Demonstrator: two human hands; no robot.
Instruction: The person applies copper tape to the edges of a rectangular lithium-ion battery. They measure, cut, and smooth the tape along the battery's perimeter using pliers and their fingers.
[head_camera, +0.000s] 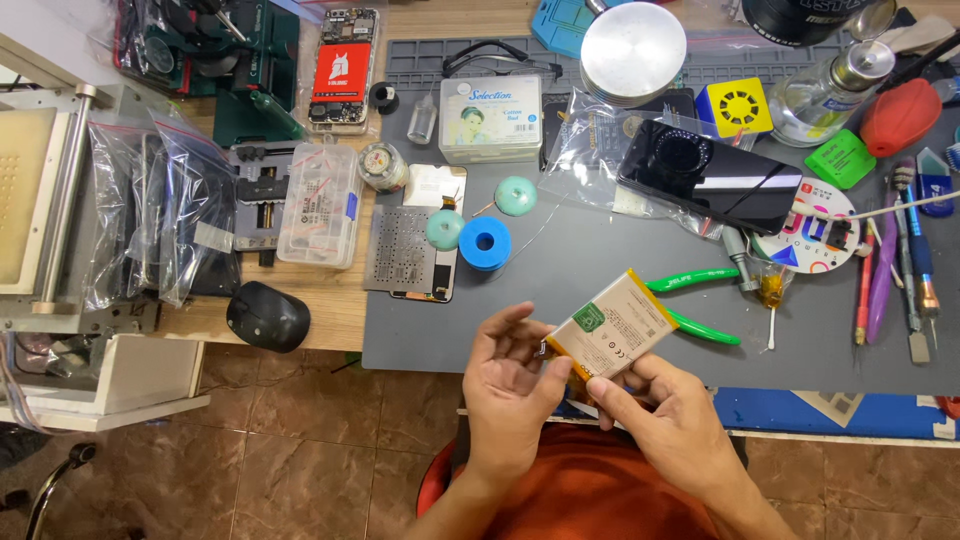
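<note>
Grey mat (560, 300), green pliers (700, 300) behind, both hands' fingers (560, 372) closed on battery (612, 325)

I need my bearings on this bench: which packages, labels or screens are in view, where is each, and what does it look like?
Battery: flat pale rectangle, green label, held in both hands.
White box: top centre, rectangular, blue print, small picture.
Phone: right of the box, dark glossy screen, lying on a clear bag.
Open phone: top left, red label inside.
Clear plastic case: left, rectangular, lidded.
</note>
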